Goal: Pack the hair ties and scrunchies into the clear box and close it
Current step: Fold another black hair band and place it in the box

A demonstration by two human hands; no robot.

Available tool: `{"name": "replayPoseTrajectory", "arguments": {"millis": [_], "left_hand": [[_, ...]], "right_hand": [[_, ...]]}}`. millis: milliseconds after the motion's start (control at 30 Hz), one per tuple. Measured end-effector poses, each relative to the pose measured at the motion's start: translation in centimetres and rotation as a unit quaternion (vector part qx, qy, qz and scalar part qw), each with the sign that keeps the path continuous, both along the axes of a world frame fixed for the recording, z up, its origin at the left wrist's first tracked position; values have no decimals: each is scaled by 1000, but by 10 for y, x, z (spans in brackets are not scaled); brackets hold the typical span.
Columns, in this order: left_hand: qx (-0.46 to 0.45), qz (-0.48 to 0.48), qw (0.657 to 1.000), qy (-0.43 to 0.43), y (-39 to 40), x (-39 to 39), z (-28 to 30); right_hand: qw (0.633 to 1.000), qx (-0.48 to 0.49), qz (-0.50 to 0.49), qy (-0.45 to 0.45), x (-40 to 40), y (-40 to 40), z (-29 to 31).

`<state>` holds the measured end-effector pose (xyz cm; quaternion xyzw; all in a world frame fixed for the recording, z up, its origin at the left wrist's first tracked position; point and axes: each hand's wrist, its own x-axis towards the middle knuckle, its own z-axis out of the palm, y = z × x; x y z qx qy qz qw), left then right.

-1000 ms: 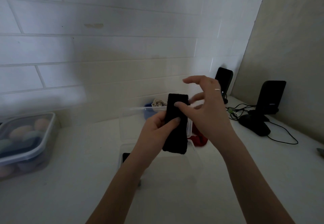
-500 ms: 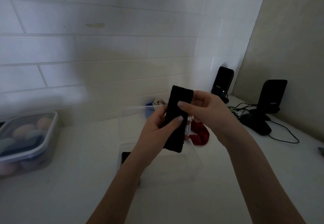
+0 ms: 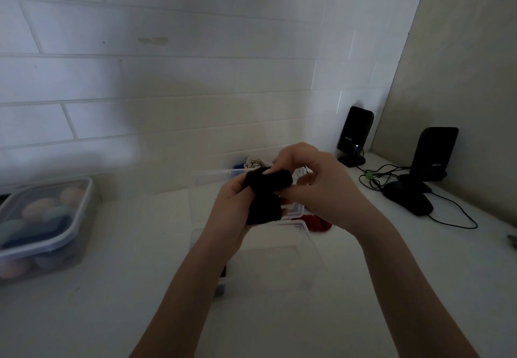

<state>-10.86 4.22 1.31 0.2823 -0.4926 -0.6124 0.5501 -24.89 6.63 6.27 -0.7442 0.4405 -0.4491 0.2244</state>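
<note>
I hold a black fabric band [image 3: 264, 203] in both hands above the counter. My left hand [image 3: 233, 203] grips its lower part from the left. My right hand [image 3: 321, 189] pinches the top end, which is bent over to the right. Below them stands the clear box [image 3: 307, 248], open, with something dark at its left end. Its clear lid [image 3: 215, 174] lies behind. A red scrunchie [image 3: 317, 223] lies on the counter right of the box. A beige scrunchie [image 3: 253, 163] and a blue one [image 3: 237, 165] sit behind the lid near the wall.
A closed clear container [image 3: 42, 226] with pastel rounded items stands at the left. Two black speakers [image 3: 354, 133] [image 3: 435, 153], a black mouse [image 3: 407, 201] and cables [image 3: 453, 215] occupy the right corner. A tiled wall rises just behind the counter.
The black band stood upright and straight between my hands. Now its top end is folded over to the right, and both hands are closed tighter on it.
</note>
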Motion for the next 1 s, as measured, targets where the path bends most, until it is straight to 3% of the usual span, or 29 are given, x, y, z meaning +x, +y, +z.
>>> {"name": "replayPoseTrajectory", "arguments": {"millis": [267,600,1000], "left_hand": [[39,9,998,41,-3,2,-1],[7,26,999,27,-2,0,-3],[59,-3,996,66,-5,6,-1]], "right_hand": [[998,14,14,59,4,2,-4],[992,-4,20,122,-1,0,-7],[993,-12,29,115,-5,-1,-10]]}}
